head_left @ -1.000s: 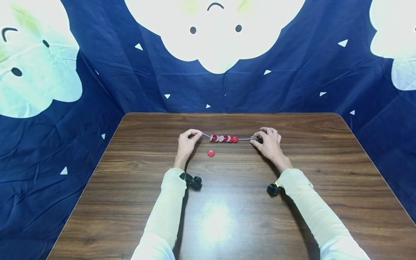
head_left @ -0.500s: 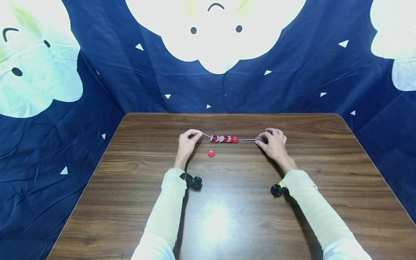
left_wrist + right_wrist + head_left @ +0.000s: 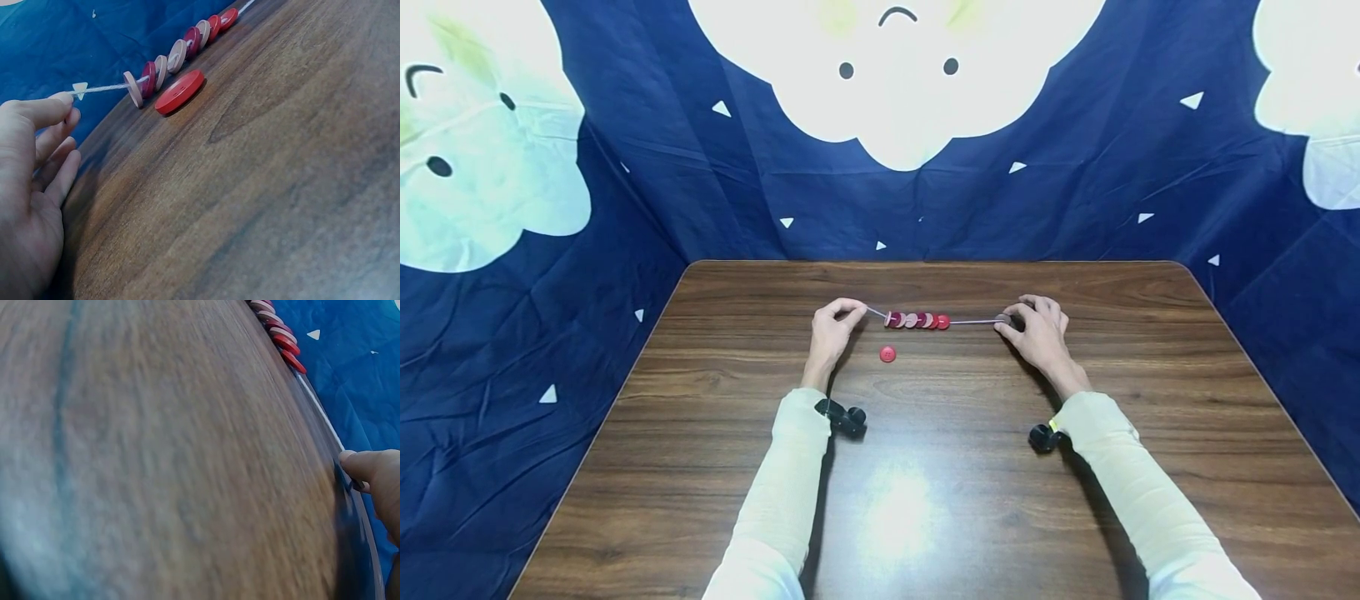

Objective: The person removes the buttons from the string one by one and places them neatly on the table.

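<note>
Several pink, maroon and red buttons point(image 3: 917, 320) are threaded in a row on a pale string point(image 3: 973, 322). My left hand point(image 3: 831, 333) pinches the string's left end between thumb and forefinger, just off the pink end button. At the right, my right hand point(image 3: 1041, 337) pinches the string between thumb and fingers, a stretch of bare string lying between it and the red end button. A small greyish round thing point(image 3: 1002, 318) shows at the right fingertips, mostly hidden by them. One loose red button point(image 3: 180, 92) lies flat on the table in front of the row.
The brown wooden table point(image 3: 970, 500) extends around both forearms. Behind it hangs a blue cloth point(image 3: 917, 208) with white cloud shapes. Each wrist wears a small black camera, one left camera point(image 3: 847, 419) and one right camera point(image 3: 1043, 438).
My right hand has slid to the right along the string, and the bare stretch of string beside the red end button looks longer. The left hand, the button row and the loose button have stayed put.
</note>
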`<move>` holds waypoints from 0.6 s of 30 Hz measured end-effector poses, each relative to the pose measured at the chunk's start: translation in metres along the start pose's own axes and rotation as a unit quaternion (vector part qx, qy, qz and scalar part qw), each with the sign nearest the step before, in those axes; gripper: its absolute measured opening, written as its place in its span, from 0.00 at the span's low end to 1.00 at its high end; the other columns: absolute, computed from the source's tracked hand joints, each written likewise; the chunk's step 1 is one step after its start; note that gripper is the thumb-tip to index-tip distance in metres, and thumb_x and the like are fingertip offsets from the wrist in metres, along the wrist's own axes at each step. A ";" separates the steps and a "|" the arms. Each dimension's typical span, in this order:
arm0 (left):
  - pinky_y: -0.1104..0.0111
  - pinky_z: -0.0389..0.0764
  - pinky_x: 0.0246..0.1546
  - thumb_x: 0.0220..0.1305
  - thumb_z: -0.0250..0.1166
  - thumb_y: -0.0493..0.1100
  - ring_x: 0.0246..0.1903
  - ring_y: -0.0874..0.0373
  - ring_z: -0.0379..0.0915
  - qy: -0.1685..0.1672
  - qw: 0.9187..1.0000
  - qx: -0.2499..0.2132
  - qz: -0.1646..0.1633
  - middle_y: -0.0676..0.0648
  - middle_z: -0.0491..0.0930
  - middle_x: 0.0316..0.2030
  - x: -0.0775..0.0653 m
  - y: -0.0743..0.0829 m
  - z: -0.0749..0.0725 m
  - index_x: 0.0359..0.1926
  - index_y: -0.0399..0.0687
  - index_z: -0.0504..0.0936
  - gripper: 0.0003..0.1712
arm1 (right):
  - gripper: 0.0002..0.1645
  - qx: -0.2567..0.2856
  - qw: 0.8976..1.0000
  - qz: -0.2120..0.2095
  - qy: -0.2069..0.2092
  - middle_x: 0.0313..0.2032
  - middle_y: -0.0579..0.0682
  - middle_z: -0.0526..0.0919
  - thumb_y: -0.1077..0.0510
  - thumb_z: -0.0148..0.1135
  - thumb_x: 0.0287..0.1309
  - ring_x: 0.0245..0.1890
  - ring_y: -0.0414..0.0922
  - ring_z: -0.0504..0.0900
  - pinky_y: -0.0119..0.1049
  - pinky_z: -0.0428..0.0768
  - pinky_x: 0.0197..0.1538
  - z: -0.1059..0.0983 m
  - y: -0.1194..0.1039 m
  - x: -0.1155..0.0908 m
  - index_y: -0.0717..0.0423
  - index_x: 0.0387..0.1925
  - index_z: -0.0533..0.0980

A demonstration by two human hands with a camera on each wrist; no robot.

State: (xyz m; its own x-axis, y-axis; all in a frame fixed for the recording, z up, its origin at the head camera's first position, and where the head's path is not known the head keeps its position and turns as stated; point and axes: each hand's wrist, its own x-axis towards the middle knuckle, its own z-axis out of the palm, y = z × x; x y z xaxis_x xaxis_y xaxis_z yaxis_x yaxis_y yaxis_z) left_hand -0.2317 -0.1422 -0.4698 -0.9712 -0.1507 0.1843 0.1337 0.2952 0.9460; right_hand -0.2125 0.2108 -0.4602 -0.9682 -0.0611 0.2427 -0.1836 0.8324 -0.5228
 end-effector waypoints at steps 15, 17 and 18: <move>0.73 0.73 0.44 0.57 0.70 0.45 0.38 0.63 0.77 0.008 1.000 0.008 0.006 0.49 0.86 0.35 0.000 0.001 0.000 0.35 0.47 0.87 0.08 | 0.21 0.006 1.000 0.004 0.003 0.60 0.63 0.68 0.47 0.66 0.56 0.63 0.63 0.56 0.62 0.49 0.61 -0.007 0.002 -0.002 0.57 0.45 0.79; 0.73 0.73 0.44 0.58 0.70 0.45 0.39 0.63 0.77 0.008 1.000 0.011 0.006 0.49 0.86 0.35 -0.001 0.001 0.001 0.35 0.47 0.87 0.08 | 0.20 0.008 1.000 0.003 0.007 0.60 0.63 0.68 0.48 0.67 0.56 0.63 0.63 0.56 0.62 0.49 0.60 -0.007 0.003 -0.002 0.57 0.44 0.79; 0.72 0.73 0.44 0.58 0.70 0.45 0.39 0.62 0.77 0.008 1.000 0.011 0.007 0.49 0.86 0.35 -0.001 0.001 0.001 0.36 0.46 0.87 0.08 | 0.20 0.007 1.000 0.002 0.007 0.60 0.63 0.68 0.47 0.67 0.55 0.63 0.63 0.56 0.62 0.49 0.60 -0.007 0.004 -0.002 0.58 0.44 0.79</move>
State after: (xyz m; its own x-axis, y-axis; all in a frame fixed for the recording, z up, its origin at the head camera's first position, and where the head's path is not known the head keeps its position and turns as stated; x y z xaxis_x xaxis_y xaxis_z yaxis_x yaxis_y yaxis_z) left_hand -0.2310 -0.1408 -0.4695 -0.9660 -0.1622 0.2011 0.1417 0.3186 0.9372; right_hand -0.2096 0.2185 -0.4569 -0.9665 -0.0486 0.2522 -0.1813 0.8246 -0.5359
